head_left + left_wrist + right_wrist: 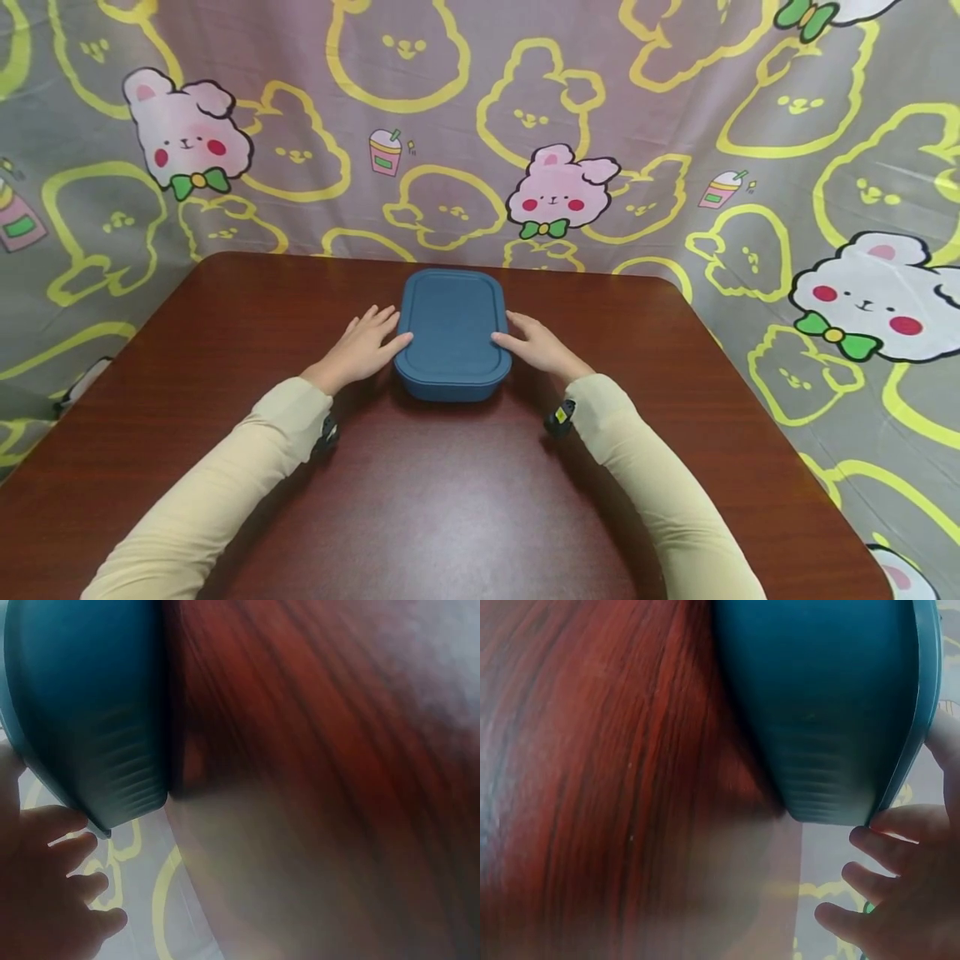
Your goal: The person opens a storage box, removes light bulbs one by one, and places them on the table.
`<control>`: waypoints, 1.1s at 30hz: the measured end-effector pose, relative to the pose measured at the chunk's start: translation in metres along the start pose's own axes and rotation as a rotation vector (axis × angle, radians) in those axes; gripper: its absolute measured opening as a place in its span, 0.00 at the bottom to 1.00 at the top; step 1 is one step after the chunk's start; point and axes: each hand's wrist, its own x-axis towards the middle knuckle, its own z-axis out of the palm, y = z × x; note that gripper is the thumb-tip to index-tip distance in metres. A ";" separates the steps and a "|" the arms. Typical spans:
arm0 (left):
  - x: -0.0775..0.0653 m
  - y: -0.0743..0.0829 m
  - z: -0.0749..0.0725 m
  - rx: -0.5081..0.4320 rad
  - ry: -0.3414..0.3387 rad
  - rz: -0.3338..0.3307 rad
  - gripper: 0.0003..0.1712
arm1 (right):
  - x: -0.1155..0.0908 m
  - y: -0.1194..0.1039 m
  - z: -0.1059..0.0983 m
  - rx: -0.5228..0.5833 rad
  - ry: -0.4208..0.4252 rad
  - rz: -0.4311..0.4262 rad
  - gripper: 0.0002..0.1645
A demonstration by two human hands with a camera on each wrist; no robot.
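A blue lidded storage box, rectangular with rounded corners, rests on the brown table with its lid on. My left hand lies at its left side, thumb on the lid's edge and the other fingers spread. From the right, my right hand touches the opposite edge, its thumb also on the lid rim. Ridges show on the lower wall of the box in the left wrist view, where the index finger meets the rim. In the right wrist view the fingers are spread beside the box.
The table has a glossy wood-grain top that mirrors light near the front. A grey curtain with yellow outlines and white rabbit heads hangs behind it and along both sides. Small dark cameras sit at the wrists under pale sleeves.
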 end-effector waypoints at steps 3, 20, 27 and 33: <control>0.000 0.001 0.001 -0.010 0.003 0.013 0.39 | -0.002 0.000 0.001 0.022 -0.002 0.041 0.48; -0.004 0.014 -0.014 -0.141 0.083 -0.036 0.36 | -0.006 -0.029 -0.021 0.214 0.068 0.032 0.39; -0.009 0.013 -0.025 -0.311 0.249 -0.023 0.26 | -0.006 -0.046 -0.031 0.322 -0.007 0.009 0.44; -0.015 0.011 -0.040 -0.585 0.331 -0.123 0.27 | -0.004 -0.064 -0.030 0.442 -0.085 -0.008 0.49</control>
